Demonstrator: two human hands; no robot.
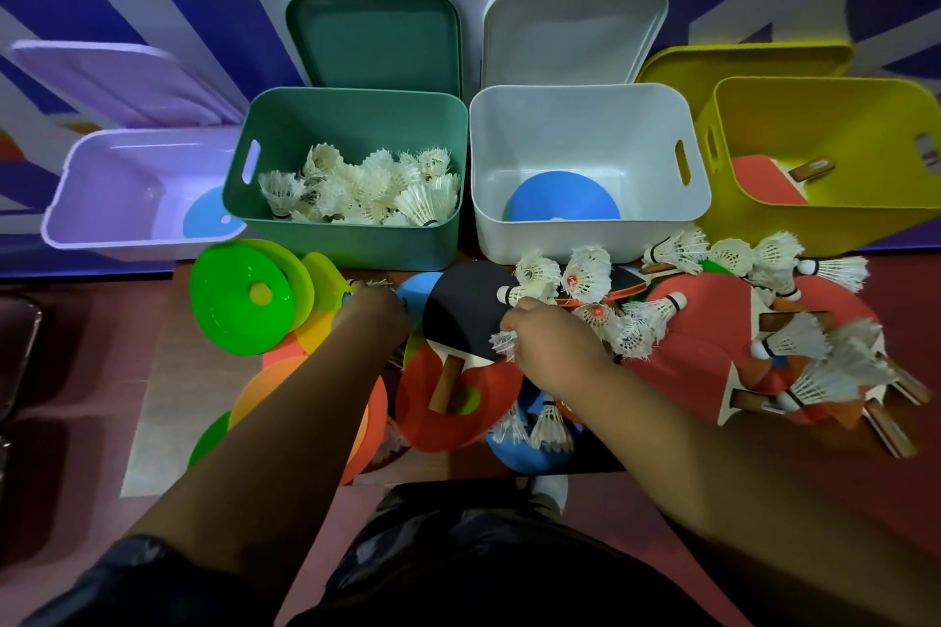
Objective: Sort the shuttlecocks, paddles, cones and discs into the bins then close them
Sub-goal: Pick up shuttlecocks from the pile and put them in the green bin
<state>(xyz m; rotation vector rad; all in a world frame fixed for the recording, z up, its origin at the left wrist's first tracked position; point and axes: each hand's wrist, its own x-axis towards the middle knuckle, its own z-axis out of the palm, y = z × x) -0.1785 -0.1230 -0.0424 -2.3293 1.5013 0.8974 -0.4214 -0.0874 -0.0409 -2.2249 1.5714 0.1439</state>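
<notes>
Pinching a shuttlecock (504, 343) in its curled grip, the right hand (555, 346) sits right of the green bin (351, 244); the left hand (379, 316) is nearer, its grip hidden.

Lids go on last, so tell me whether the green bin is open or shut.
Open. The green bin has its lid standing behind it, and shuttlecocks show inside.

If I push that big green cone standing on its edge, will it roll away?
Probably, a little. The green cone stands tilted on its round rim, so a push may roll it or flop it flat. It looks like thin plastic, so likely light and bendy.
</notes>
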